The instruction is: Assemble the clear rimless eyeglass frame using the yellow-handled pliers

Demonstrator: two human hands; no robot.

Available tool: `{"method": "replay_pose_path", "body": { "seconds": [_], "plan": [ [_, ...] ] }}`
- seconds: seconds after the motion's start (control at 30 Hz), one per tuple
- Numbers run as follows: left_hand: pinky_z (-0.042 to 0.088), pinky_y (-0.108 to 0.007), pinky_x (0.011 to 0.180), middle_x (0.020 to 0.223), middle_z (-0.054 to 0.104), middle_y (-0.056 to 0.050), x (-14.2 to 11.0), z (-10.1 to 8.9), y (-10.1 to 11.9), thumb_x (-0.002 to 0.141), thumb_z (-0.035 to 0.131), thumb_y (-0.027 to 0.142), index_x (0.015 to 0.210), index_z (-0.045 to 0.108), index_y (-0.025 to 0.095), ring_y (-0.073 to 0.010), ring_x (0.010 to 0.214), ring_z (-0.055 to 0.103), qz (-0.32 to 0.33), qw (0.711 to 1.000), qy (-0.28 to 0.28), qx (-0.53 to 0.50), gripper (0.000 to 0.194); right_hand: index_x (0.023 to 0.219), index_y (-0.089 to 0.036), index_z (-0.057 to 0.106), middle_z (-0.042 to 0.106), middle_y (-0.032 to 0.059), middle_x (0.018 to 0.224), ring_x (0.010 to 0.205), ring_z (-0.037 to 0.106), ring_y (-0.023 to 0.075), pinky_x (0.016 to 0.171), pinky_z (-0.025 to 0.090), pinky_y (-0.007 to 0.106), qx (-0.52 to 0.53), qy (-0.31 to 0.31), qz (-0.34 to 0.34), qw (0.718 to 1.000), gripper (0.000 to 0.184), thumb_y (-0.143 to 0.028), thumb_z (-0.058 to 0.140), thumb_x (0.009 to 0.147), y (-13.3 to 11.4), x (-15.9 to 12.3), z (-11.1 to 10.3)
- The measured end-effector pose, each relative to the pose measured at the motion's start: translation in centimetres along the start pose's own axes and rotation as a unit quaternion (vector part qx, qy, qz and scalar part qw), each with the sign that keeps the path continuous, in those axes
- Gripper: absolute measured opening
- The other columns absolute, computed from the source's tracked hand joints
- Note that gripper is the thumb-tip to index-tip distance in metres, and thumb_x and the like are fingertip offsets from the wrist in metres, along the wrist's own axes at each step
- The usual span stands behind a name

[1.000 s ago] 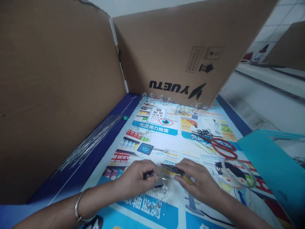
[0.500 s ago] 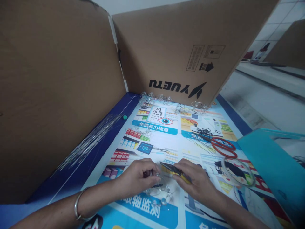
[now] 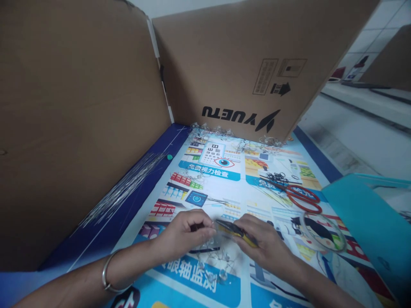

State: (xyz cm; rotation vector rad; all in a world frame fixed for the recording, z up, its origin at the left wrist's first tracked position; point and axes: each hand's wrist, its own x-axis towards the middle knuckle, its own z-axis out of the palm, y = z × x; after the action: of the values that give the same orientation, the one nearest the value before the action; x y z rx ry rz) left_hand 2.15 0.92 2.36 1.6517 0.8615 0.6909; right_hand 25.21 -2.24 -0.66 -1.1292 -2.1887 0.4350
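My left hand (image 3: 189,231) is closed in a pinch on a thin wire strand with clear beads (image 3: 221,267). The strand droops below the fingertips over the printed sheet. My right hand (image 3: 263,241) grips a pair of pliers (image 3: 236,229) with yellow and black handles. Their dark jaws point left, close to the left fingertips. Whether the jaws touch the wire I cannot tell, since it is too fine to make out there.
Cut straight wires (image 3: 125,192) lie along the left. Red-handled scissors (image 3: 303,199), black loops (image 3: 276,177) and a clear ring-shaped roll (image 3: 323,231) are to the right. A turquoise box (image 3: 362,214) stands beyond them. Cardboard walls (image 3: 224,64) enclose the back and left; beaded pieces (image 3: 212,129) line the back.
My left thumb and fingertips have risen slightly, and the beads beneath them have shifted. The pliers stay almost where they were in my right hand.
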Motion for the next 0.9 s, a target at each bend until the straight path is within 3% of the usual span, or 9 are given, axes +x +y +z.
{"method": "replay_pose_path", "body": {
  "seconds": [0.1, 0.2, 0.4, 0.63, 0.9],
  "plan": [
    [0.038, -0.022, 0.06, 0.067, 0.054, -0.001, -0.1, -0.1, 0.2, 0.079, 0.058, 0.026, 0.069, 0.059, 0.013, -0.011, 0.063, 0.049, -0.006, 1.0, 0.009, 0.011, 0.016, 0.099, -0.018, 0.058, 0.062, 0.0069, 0.086, 0.077, 0.06, 0.0165, 0.066, 0.049, 0.027, -0.029, 0.017, 0.003, 0.999, 0.017, -0.023, 0.055, 0.083, 0.3, -0.1, -0.5],
    [0.039, -0.023, 0.065, 0.07, 0.055, -0.001, -0.1, -0.2, 0.2, 0.081, 0.057, 0.024, 0.069, 0.058, 0.014, -0.0121, 0.068, 0.05, 0.029, 0.999, 0.019, 0.027, 0.016, 0.1, -0.018, 0.057, 0.062, 0.007, 0.089, 0.08, 0.059, 0.0169, 0.068, 0.049, 0.027, -0.057, 0.038, -0.01, 0.998, 0.018, -0.025, 0.055, 0.083, 0.1, -0.1, -1.3],
    [0.041, -0.024, 0.071, 0.074, 0.058, -0.003, 0.1, -0.1, -0.3, 0.083, 0.054, 0.021, 0.071, 0.06, 0.015, -0.0138, 0.075, 0.054, 0.078, 0.996, 0.027, 0.042, 0.015, 0.095, -0.019, 0.06, 0.061, 0.0077, 0.084, 0.077, 0.058, 0.0202, 0.066, 0.048, 0.032, -0.16, -0.041, -0.04, 0.985, 0.015, -0.023, 0.051, 0.082, -2.3, 0.2, -3.0],
    [0.041, -0.023, 0.069, 0.072, 0.059, -0.002, 0.1, 0.1, -0.6, 0.082, 0.056, 0.019, 0.073, 0.061, 0.016, -0.0129, 0.072, 0.054, 0.095, 0.992, 0.043, 0.068, 0.011, 0.092, -0.018, 0.061, 0.059, 0.0069, 0.077, 0.072, 0.055, 0.0215, 0.063, 0.044, 0.034, -0.217, -0.045, -0.05, 0.974, 0.015, -0.021, 0.05, 0.081, -3.2, 0.4, -2.8],
    [0.041, -0.023, 0.064, 0.068, 0.059, -0.001, 0.1, 0.5, -0.2, 0.08, 0.057, 0.021, 0.068, 0.059, 0.015, -0.0122, 0.066, 0.053, 0.062, 0.993, 0.065, 0.074, 0.013, 0.086, -0.018, 0.058, 0.056, 0.006, 0.075, 0.07, 0.053, 0.0215, 0.061, 0.041, 0.033, -0.238, -0.037, -0.052, 0.969, 0.01, -0.019, 0.051, 0.08, -3.4, 0.1, -2.2]
  ]
}}
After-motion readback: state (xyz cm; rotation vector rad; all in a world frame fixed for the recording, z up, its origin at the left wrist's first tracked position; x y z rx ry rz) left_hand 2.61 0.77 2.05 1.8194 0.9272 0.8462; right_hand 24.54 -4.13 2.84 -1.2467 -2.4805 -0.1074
